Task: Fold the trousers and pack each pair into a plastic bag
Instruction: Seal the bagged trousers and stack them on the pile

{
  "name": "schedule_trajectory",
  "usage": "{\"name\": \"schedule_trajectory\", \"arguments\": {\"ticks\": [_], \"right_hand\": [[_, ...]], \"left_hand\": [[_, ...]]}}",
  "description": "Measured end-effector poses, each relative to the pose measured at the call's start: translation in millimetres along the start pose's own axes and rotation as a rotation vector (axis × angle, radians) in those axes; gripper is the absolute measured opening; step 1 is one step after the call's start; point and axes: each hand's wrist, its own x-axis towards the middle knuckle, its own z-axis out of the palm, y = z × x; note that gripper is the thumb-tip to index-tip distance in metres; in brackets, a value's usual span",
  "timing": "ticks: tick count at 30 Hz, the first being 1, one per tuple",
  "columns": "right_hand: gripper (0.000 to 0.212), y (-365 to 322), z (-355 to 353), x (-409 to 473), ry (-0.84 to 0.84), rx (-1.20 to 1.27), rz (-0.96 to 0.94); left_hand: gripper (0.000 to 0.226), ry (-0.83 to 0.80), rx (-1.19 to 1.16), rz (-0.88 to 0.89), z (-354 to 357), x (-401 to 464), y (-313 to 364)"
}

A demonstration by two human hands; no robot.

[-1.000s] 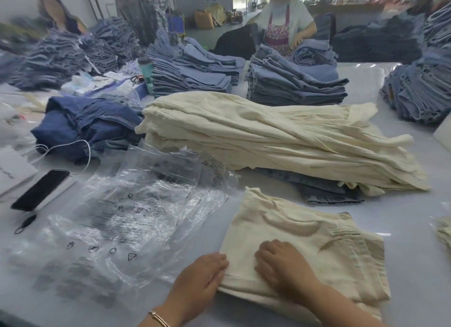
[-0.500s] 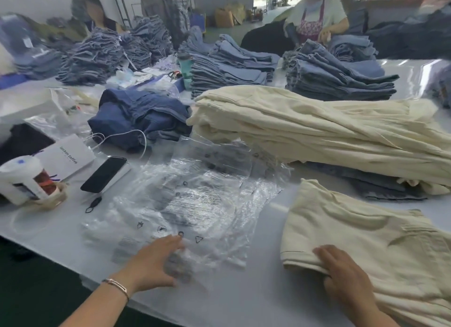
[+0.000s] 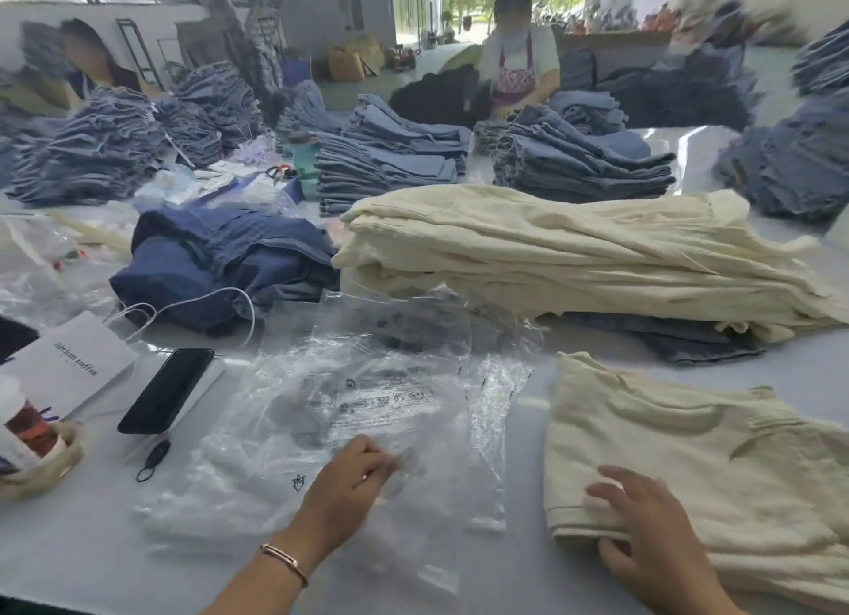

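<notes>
Currently our left hand pinches the top plastic bag; at 3 o'clock, our right hand grips the folded cream trousers w/ fingers over, thumb under the edge.

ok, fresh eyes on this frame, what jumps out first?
The big heap of cream trousers across the table's middle, with stacks of blue denim jeans behind it. Up front, the left hand is on the crinkled clear plastic bags, while the right hand grips the near edge of a folded cream pair.
</notes>
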Motion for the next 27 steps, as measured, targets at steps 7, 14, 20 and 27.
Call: {"name": "schedule_trajectory", "arguments": {"ticks": [7,14,20,27], "right_hand": [[0.042,-85,-20,11,-0.522,1.333,0.411],[0.017,-58,-27,13,-0.143,1.256,0.666],[0.034,-23,-25,14,-0.112,1.161,0.729],[0.015,29,-36,28,-0.335,1.121,0.55]], "left_hand": [[0.028,0.052,-0.047,0.093,29,18,71],[0.028,0.105,0.272,0.482,75,-21,117],[0.028,-0.125,0.344,0.247,129,-30,134],[0.029,-0.164,-0.041,-0.153,146,-9,131]]}}
